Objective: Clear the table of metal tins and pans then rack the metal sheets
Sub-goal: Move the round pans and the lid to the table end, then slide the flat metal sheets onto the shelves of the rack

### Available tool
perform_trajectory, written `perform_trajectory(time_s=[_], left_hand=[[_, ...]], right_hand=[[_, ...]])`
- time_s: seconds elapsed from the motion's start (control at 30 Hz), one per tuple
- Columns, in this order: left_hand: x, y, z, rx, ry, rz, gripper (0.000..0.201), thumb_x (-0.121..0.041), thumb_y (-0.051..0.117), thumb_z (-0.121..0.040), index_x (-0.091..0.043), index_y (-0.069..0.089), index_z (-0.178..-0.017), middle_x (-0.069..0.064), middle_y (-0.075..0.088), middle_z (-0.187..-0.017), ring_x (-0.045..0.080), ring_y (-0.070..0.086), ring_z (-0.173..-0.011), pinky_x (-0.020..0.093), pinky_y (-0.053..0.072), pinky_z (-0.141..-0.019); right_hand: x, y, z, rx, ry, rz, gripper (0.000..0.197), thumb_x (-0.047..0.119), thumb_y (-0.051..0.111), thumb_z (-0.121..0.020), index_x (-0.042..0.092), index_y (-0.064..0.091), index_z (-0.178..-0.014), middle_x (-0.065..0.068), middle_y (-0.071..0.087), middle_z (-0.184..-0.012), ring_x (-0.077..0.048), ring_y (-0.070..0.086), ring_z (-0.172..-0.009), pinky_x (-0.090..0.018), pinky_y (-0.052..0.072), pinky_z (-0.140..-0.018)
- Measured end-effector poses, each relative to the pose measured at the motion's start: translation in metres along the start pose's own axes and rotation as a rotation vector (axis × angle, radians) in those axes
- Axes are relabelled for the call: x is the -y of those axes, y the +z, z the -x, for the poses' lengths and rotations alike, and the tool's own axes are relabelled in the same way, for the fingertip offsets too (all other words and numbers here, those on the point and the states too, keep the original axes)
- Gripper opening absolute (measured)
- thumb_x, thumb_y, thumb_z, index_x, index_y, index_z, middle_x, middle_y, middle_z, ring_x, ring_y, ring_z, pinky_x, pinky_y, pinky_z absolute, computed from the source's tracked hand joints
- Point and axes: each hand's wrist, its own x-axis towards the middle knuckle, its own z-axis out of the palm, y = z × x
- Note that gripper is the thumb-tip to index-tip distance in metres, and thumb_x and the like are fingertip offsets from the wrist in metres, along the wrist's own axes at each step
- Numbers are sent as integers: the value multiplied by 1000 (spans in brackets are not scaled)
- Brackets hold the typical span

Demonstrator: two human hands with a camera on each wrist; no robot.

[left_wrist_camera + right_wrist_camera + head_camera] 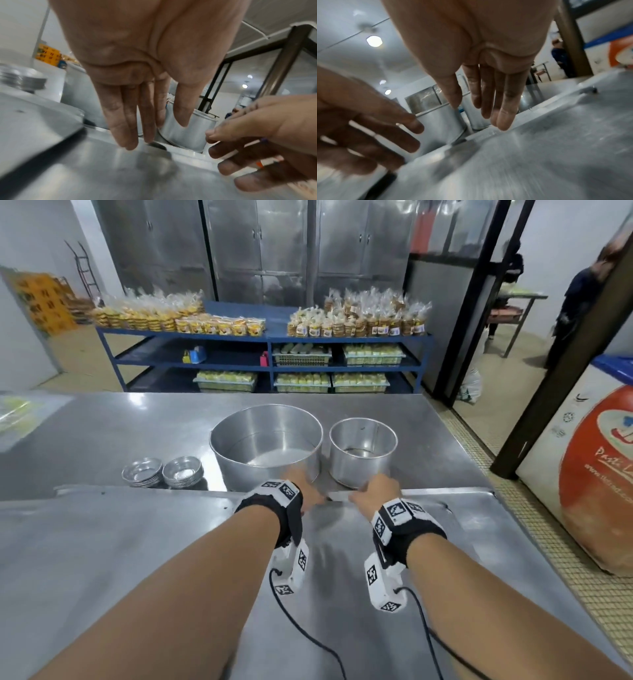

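Observation:
A large metal sheet (137,559) lies across the near part of the steel table (102,433). Just past its far edge stand a big round pan (265,446) and a smaller round pan (363,453), with two stacks of small tins (142,472) to their left. My left hand (308,494) and right hand (371,491) are side by side at the sheet's far rim. In the left wrist view my left hand (149,135) points straight fingers down at the rim before the small pan (187,132). My right hand (481,115) also has straight fingers and holds nothing.
Blue shelves (267,337) with bagged baked goods stand beyond the table. A chest freezer (582,467) and a black post (555,371) are close on the right, past the table's right edge. A person (579,302) stands in the far right room.

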Motion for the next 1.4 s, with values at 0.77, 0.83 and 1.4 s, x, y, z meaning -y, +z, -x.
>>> perform_trajectory(time_s=[0.77,0.83,1.4], left_hand=[[321,-45,403,196,26,-570,64,-37,63,-93,-18,42,-149,9,38,-149,30,41,-138,39,39,-112],[351,-45,421,169,18,-533,75,-44,64,-91,-24,30,-156,8,22,-161,28,24,-149,42,31,-119],[488,-120,507,-177,-562,-327,142,-98,60,-21,-26,34,-141,9,38,-138,38,39,-129,63,43,-97]], right_hand=[[87,174,435,269,31,266,36,27,62,-85,8,63,-116,-14,63,-124,-31,61,-114,-30,51,-89],[87,183,457,251,75,270,34,27,61,-83,9,65,-112,-13,64,-122,-31,60,-114,-29,50,-89],[92,214,551,50,574,39,60,33,70,-70,8,57,-123,-17,52,-128,-36,53,-116,-35,47,-91]])
